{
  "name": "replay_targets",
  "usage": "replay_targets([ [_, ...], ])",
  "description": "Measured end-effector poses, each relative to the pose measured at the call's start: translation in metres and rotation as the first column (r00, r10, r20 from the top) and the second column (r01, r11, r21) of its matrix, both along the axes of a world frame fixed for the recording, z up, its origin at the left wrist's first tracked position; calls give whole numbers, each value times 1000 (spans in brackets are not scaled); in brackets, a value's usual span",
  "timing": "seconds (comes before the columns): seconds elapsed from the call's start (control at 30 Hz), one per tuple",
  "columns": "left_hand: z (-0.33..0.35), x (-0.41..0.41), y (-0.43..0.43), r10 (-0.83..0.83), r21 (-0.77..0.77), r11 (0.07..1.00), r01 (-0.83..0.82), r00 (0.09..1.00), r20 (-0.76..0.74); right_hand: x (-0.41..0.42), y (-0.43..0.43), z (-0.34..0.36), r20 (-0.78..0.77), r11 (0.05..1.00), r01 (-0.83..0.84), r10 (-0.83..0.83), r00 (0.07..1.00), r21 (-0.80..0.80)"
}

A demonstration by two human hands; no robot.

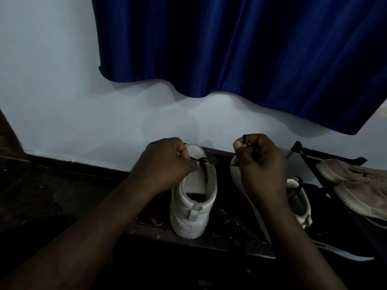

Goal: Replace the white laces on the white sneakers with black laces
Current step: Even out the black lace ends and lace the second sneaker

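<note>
Though the room is dim, I can make out the white sneaker (193,204) standing upright in the middle of a dark low surface (152,222), its heel near the person and its toe toward the far wall (62,91). The left hand (167,162) is curled at the top of the tongue, thumb and fingers pinching the black lace (200,159) right where it meets the shoe. The right hand (261,164) is raised to the right of the shoe, clenched round what looks like the other end of that lace, a dark tip poking out by the thumb. I cannot trace the run of lace between the two hands. The second white sneaker (300,197) lies to the right, partly behind the right wrist, with a dark strand across it. A pair of beige shoes (356,185) sits on a rack at the far right, and a blue curtain (251,49) hangs above.

I would guess this is the tightening of the upper eyelets. The trouble I can foresee:

- A hard pull to the right could tip the shoe over, since nothing pins it down
- An uneven pull would leave one end too short to tie
- In this poor light an eyelet could easily be skipped, or the lace twisted
</note>
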State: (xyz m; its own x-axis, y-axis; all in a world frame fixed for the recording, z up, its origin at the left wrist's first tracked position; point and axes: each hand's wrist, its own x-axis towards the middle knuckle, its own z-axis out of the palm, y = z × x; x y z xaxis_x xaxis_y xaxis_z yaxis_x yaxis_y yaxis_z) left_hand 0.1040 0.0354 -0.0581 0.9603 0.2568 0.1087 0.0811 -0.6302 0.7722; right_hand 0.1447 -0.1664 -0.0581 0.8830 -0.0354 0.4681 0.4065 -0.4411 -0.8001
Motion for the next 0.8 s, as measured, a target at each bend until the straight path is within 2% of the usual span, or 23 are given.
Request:
replay_targets([
  [0.1, 1, -1, 4, 33, -75, 996, -37, 998, -57, 0, 1, -1, 19, 988, 33, -30, 999, -149],
  [0.17, 3, -2, 8, 39, -233, 971, -63, 994, -106, -1, 2, -1, 31, 982, 78, -74, 997, -170],
  [0.23, 8, -2, 13, 0, -461, 884, -81, 985, -174, -2, 3, 1, 31, 986, 107, -104, 994, -130],
  [0.3, 13, -4, 17, -63, -601, 795, -84, 974, -218, -3, 4, 3, 27, 991, 100, -98, 995, -87],
  [0.53, 12, -4, 19, -111, -661, 746, -79, 964, -241, -13, 24, 2, -98, 991, -124, 129, 987, 53],
  [0.67, 10, -2, 19, -111, -649, 756, -86, 960, -257, -21, 42, -1, -39, 974, -226, 225, 974, -10],
  [0.8, 5, -2, 22, -111, -666, 741, -84, 963, -245, -18, 49, -7, 9, 951, -216, 224, 975, -221],
])
